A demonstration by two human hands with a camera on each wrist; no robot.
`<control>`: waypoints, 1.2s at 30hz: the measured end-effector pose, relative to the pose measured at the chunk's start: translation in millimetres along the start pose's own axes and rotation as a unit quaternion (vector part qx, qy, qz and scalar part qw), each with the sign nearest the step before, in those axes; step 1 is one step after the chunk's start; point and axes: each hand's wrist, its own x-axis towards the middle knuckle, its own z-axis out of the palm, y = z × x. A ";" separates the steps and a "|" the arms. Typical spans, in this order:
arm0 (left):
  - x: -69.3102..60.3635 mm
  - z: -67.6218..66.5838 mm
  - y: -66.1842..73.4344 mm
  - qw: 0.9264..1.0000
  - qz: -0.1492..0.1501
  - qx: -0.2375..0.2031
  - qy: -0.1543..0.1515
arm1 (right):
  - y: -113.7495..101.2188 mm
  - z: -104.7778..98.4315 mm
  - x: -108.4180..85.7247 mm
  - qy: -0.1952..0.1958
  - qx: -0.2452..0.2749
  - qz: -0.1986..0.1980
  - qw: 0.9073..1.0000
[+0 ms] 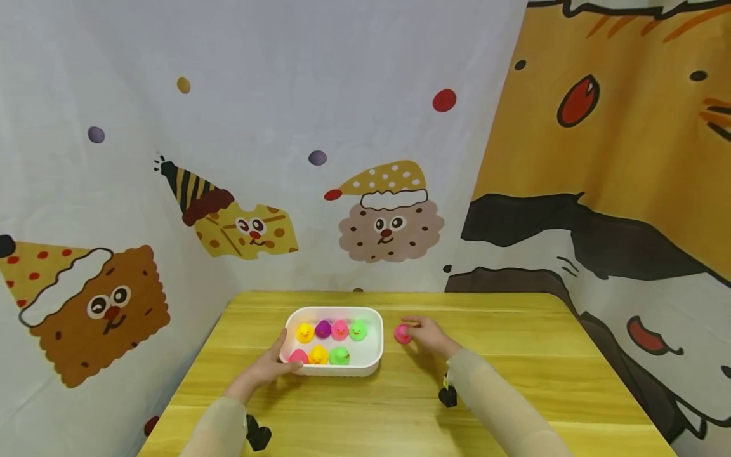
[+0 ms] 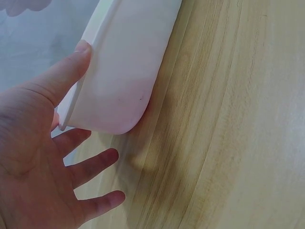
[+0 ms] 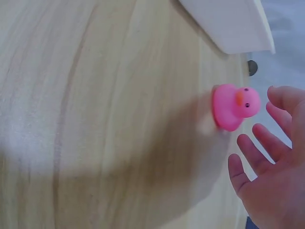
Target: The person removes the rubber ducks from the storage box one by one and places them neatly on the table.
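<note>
Your left hand (image 1: 266, 367) pinches the white tray (image 1: 367, 353). Your right hand (image 1: 431, 335) — spread, holding nothing — hovers beside the pink duck (image 3: 228, 106).

Pale beige sleeves (image 1: 502, 400) are worn with a small black device (image 1: 259, 433) at each cuff, yellow patch (image 1: 446, 382) showing at right.

Left hand (image 1: 267, 367) gripping, outer fingers (image 2: 94, 167) splayed, right hand (image 1: 429, 335) spread
</note>
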 end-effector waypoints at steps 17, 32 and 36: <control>-2.5 -1.9 -5.4 1.000 0.002 -0.010 0.000 | -32.2 -5.0 7.7 -0.023 -0.013 -0.029 0.999; -2.1 -0.4 -3.6 1.000 0.005 -0.015 -0.002 | -58.4 2.5 11.5 -0.086 -0.027 -0.049 0.995; -1.1 0.6 -2.6 1.000 0.011 -0.014 -0.002 | -69.1 6.6 13.1 -0.097 -0.045 -0.055 0.993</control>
